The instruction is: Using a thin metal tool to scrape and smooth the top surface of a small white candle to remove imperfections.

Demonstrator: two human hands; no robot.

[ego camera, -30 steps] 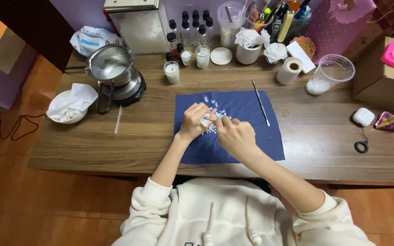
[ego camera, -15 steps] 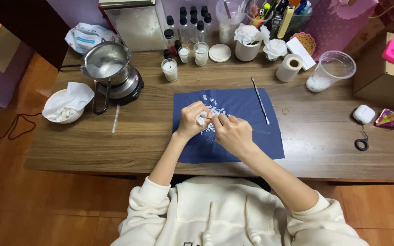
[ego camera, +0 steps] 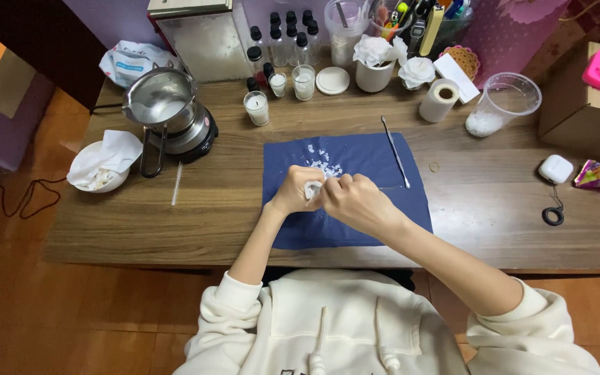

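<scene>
On wood desk (ego camera: 175,215), blue cloth (ego camera: 362,156) w/ both hands

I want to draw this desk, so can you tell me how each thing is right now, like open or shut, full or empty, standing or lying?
left hand: closed around a small white piece
right hand: closed, touching that white piece
small white piece: held between both hands
blue cloth: spread flat, white crumbs on it
metal tool: lying on the cloth
metal pot: open, on its heater
clear plastic cup: upright, nearly empty
paper roll: standing on end
</scene>
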